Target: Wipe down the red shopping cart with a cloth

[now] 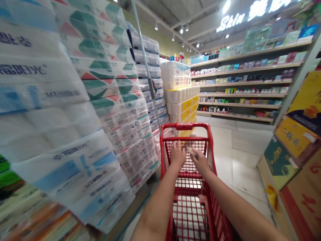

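Observation:
My left hand [177, 154] and my right hand [200, 161] reach forward over a red plastic-and-wire shopping cart [184, 126], close to its far crossbar. The left hand lies flat against the red mesh and holds nothing. A small beige strip [191, 151] is pinched in the fingertips of my right hand; what it is, I cannot tell. Both forearms run down from the bottom of the picture along the cart's sides. The cart's lower basket shows only white floor through its mesh.
Tall stacks of plastic-wrapped toilet paper packs [100, 100] stand close on the left. A metal pole [145, 60] rises past them. Yellow-topped paper packs [182, 103] stand ahead. Stocked shelves [240, 83] line the right, beyond a tiled floor [233, 160]. Printed cardboard boxes [293, 160] stand at far right.

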Demonstrator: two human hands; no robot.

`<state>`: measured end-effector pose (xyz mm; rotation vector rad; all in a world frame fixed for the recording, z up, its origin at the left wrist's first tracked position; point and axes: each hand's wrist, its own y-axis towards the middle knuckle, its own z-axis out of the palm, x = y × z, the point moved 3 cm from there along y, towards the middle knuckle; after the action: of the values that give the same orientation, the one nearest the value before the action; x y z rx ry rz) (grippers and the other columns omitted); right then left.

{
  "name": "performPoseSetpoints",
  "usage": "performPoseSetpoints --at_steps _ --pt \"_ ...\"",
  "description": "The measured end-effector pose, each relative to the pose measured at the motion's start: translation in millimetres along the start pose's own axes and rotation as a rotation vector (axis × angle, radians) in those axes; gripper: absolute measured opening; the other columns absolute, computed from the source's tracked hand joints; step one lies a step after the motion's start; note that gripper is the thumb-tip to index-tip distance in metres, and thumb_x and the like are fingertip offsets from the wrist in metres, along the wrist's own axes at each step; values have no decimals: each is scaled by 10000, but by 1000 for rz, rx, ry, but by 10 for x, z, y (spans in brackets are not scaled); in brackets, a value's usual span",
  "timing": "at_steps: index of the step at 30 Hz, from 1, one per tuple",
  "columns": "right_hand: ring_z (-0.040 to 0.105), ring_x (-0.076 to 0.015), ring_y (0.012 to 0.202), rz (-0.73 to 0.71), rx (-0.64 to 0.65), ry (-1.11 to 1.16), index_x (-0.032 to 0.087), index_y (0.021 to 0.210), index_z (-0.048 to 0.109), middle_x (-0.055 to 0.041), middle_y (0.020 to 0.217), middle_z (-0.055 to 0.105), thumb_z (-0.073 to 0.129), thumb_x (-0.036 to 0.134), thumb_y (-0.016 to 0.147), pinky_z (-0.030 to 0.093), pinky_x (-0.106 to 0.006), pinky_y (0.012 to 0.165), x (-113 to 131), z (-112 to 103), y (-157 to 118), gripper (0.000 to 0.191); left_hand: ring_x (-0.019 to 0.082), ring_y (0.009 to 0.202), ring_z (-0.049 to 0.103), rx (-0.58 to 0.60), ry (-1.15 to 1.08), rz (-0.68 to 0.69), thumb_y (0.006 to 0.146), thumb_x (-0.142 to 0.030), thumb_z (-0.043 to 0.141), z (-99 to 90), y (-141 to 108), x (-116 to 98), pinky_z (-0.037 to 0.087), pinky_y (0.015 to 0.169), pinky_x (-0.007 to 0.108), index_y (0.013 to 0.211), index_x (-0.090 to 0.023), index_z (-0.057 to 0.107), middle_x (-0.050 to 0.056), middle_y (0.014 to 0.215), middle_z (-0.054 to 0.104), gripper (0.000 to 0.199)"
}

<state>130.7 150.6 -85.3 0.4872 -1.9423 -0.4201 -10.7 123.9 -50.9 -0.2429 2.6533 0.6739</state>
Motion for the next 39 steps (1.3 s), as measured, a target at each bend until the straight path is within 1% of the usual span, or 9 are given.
performPoseSetpoints --at_steps 4,9,13,16,19,26,31,36,39 --pt "603 -229 1058 -53 105 -117 232 1071 671 -73 1097 678 516 275 827 463 -402 958 -164 64 -126 292 286 1432 236 -25 205 -47 899 -268 423 -65 421 170 233 1169 476 1452 -156 345 129 1541 311 570" --pt "605 -246 1053 39 171 -272 232 1199 588 -88 1140 656 491 243 823 481 -396 909 -333 60 -187 389 285 1430 244 120 287 -4 863 -235 449 109 706 323 183 1178 479 1468 -157 307 122 1534 333 627" --pt "628 -255 940 69 -16 -355 204 1283 472 -100 1102 659 402 312 894 475 -413 839 -204 -148 211 410 295 1401 289 117 302 18 838 -184 446 217 677 344 218 1157 487 1423 -183 384 119 1486 405 589" --pt "566 -271 1098 -14 -225 -415 189 1187 534 -119 1228 613 382 312 910 394 -434 950 -14 -305 663 339 300 1391 298 86 317 21 855 -185 432 237 583 328 238 1147 478 1417 -177 396 122 1481 411 564" --pt "534 -291 1120 93 -256 -529 194 1158 579 -125 1237 605 379 324 921 340 -457 985 -48 -275 932 336 298 1403 279 58 324 9 872 -194 419 246 519 354 260 1141 457 1431 -159 381 120 1505 377 562" --pt "421 -283 1251 18 -155 -565 198 1294 529 -112 1353 538 366 409 951 230 -465 1091 -334 123 880 434 309 1433 214 40 309 -60 873 -190 427 326 594 527 252 1143 484 1434 -183 377 109 1522 349 563" --pt "440 -282 1226 81 -236 -558 215 1299 529 -100 1342 553 359 350 957 160 -543 1110 -299 222 948 405 313 1430 227 2 307 -55 859 -181 449 382 636 547 288 1130 493 1427 -169 384 127 1519 347 572" --pt "424 -274 1238 -113 -176 -598 269 1261 558 -66 1351 546 408 315 940 181 -542 1103 -193 379 933 357 313 1421 261 -72 334 -62 853 -184 448 401 641 567 323 1118 496 1409 -157 415 121 1500 383 558" --pt "458 -274 1201 -23 -240 -608 262 1296 529 -76 1322 570 368 301 956 150 -591 1100 -235 316 927 378 315 1413 278 -82 328 -36 850 -177 442 414 634 589 332 1116 496 1414 -150 411 115 1500 389 565"
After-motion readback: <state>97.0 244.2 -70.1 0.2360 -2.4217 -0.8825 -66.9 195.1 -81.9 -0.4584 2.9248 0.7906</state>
